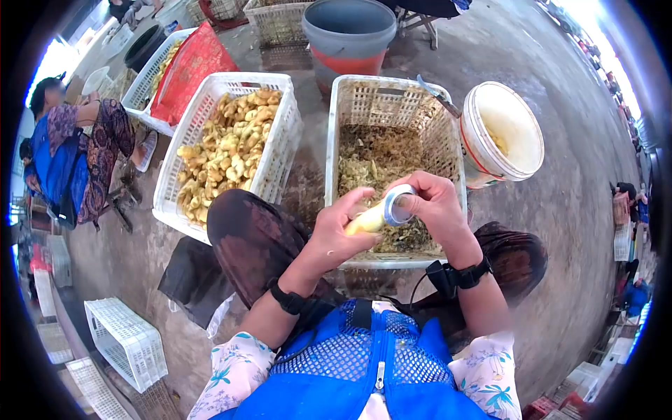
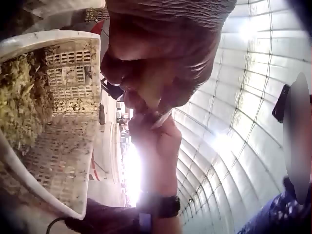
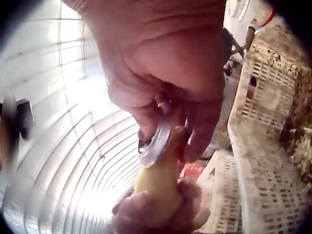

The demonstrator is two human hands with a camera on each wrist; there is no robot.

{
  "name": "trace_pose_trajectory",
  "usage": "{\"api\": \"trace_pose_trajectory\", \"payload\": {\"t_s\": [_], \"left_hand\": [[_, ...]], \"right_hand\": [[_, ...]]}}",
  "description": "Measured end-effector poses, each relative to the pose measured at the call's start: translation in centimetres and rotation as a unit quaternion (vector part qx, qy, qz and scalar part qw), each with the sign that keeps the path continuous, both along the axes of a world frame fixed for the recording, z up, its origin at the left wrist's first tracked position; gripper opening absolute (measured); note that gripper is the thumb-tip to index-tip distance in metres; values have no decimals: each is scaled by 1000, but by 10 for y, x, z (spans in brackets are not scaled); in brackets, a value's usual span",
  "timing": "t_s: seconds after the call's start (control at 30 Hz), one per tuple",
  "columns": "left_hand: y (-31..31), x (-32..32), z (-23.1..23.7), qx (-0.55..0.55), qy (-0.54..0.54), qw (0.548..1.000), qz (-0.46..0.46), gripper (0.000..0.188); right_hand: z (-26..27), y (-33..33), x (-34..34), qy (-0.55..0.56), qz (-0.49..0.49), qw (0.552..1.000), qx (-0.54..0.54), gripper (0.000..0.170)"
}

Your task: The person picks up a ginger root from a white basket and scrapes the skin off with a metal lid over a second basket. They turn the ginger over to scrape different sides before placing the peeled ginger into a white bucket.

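Note:
A pale yellow peeled root, ginger-like (image 1: pixel 367 220) (image 3: pixel 157 187), is gripped by the left hand (image 1: pixel 337 229) (image 2: pixel 163 53), whose fingers curl round it. The right hand (image 1: pixel 439 210) (image 3: pixel 165 63) pinches a round metal ring-like tool (image 1: pixel 400 205) (image 3: pixel 157 142) between thumb and fingers, its rim against the root. Both hands are above a white crate (image 1: pixel 402 264) (image 2: pixel 73 36) holding brownish-yellow scraps. In the left wrist view the root is mostly dark and hidden by the hand.
A white crate of ginger pieces (image 1: pixel 231 150) stands left of the scrap crate. On its right are a white bucket (image 1: pixel 501 129) and a knife-like tool (image 1: pixel 439 96). A grey bucket (image 1: pixel 348 35) stands behind. Another person (image 1: pixel 70 150) sits far left; an empty crate (image 1: pixel 127 343) lies lower left.

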State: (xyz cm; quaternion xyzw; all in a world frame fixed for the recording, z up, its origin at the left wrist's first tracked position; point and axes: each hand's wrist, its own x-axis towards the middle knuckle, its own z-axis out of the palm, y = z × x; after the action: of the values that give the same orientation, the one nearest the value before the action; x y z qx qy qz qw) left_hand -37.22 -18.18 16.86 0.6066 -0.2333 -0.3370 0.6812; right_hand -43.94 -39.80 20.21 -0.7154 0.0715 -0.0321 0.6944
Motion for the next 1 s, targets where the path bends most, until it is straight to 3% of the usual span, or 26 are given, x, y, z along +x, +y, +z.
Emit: {"api": "trace_pose_trajectory", "payload": {"t_s": [0.13,0.23,0.37,0.47,0.57,0.67,0.77,0.8,0.9,1.0], "left_hand": [[-7,-3,0,-36,-41,996,77,78],[-9,2,-1,-1,-382,917,114,66],[-10,-6,-7,11,-366,922,129,54],[-9,-3,-9,19,-457,877,148,50],[-11,-6,-11,10,-447,882,150,45],[-7,-10,-5,9,-330,939,94,42],[0,-7,7,34,-282,956,75,39],[-1,-7,6,27,-289,953,83,39],[-2,-8,-2,25,-310,945,103,37],[-7,-10,-6,36,-325,938,113,37]], "right_hand": [[13,2,-5,20,-40,999,-16,16],[14,-1,-7,1,-32,998,-58,15],[20,2,-8,-9,-35,995,-96,12],[24,2,-12,11,-51,992,-117,12],[23,0,-13,-5,-49,985,-163,11],[18,-2,-12,7,-80,991,-107,8],[6,-23,-6,13,-170,983,-66,7],[11,-30,-1,17,-178,966,-185,7],[24,-6,-11,-42,-120,982,-141,9],[25,9,-11,-9,-62,977,-203,13]]}}
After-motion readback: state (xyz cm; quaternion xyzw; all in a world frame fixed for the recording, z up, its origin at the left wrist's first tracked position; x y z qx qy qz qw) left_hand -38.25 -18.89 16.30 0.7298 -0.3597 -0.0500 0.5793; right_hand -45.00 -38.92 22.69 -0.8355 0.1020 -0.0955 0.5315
